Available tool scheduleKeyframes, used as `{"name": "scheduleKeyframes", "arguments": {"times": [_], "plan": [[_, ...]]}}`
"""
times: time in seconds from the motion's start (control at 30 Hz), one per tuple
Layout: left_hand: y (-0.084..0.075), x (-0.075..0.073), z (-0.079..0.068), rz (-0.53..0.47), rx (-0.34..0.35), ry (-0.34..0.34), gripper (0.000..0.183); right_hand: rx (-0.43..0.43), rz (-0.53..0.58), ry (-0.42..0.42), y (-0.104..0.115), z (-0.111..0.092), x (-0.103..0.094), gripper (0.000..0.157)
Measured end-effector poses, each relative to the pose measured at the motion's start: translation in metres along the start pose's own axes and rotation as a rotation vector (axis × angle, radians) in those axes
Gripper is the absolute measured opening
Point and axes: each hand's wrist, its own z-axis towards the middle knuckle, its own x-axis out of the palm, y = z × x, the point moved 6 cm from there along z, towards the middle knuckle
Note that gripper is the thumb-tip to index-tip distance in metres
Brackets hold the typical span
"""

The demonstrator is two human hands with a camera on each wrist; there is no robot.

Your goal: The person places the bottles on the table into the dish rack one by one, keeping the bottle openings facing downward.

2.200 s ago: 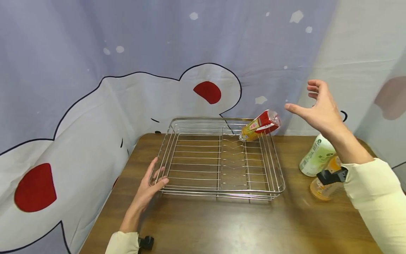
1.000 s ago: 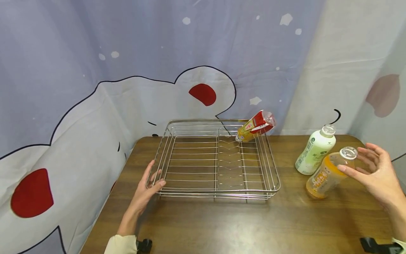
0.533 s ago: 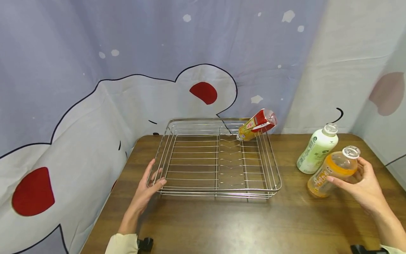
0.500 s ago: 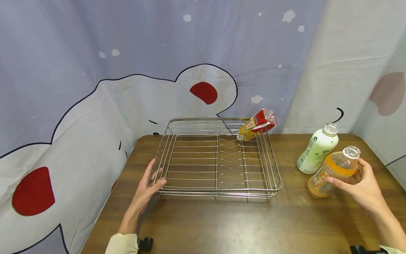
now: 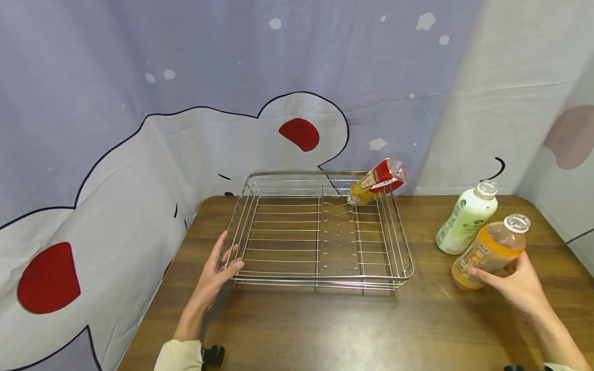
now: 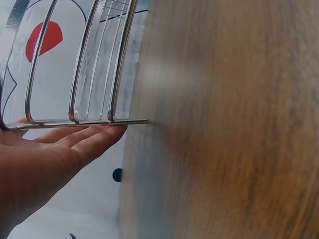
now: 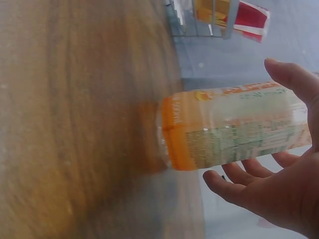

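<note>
At the right of the table, a clear plastic bottle with an orange-banded label [image 5: 492, 252] stands upright. My right hand [image 5: 520, 286] is spread around its body, thumb in front and fingers behind. A gap shows between thumb and bottle [image 7: 234, 127] in the right wrist view, where the hand [image 7: 269, 189] has extended fingers. My left hand [image 5: 211, 275] rests at the near left corner of a metal wire dish rack [image 5: 320, 281]. Its thumb lies by the front rim. In the left wrist view, the fingers [image 6: 87, 142] run straight along the rack's outer side.
A red-and-yellow-labelled bottle [image 5: 378, 181] lies tilted in the rack's far right corner, neck down. Beside the orange-banded bottle stands a pale green bottle [image 5: 468, 216]. A printed curtain [image 5: 223, 62] hangs behind the wooden table [image 5: 320, 330].
My right hand came from above the rack's right side to beside the orange-banded bottle, then slid lower around its body. The left hand stays at the rack's corner.
</note>
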Motion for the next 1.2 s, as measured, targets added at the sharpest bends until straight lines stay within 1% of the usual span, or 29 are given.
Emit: {"name": "scheduleKeyframes", "arguments": {"times": [0.13,0.43,0.7,0.87,1.0,1.2], "plan": [[0.0,0.0,0.0,-0.006,0.0,-0.002,0.087,-0.045,-0.002,-0.002,-0.001,0.001,0.004,0.072],[-0.001,0.001,-0.001,-0.015,0.01,-0.006,0.087,-0.058,0.075,-0.006,-0.006,0.001,0.013,0.066],[-0.001,0.001,-0.001,-0.022,0.008,0.003,0.087,0.012,0.053,-0.019,-0.019,-0.004,0.019,0.069],[0.0,0.0,-0.001,-0.007,0.001,0.0,0.086,0.041,0.033,-0.021,-0.023,-0.004,0.02,0.07],[0.0,0.0,-0.001,0.0,-0.002,0.0,0.086,0.066,0.01,-0.021,-0.024,-0.003,0.022,0.076],[-0.001,0.001,-0.001,-0.005,0.001,0.001,0.086,0.068,-0.011,-0.059,-0.024,-0.002,0.023,0.073]]}}
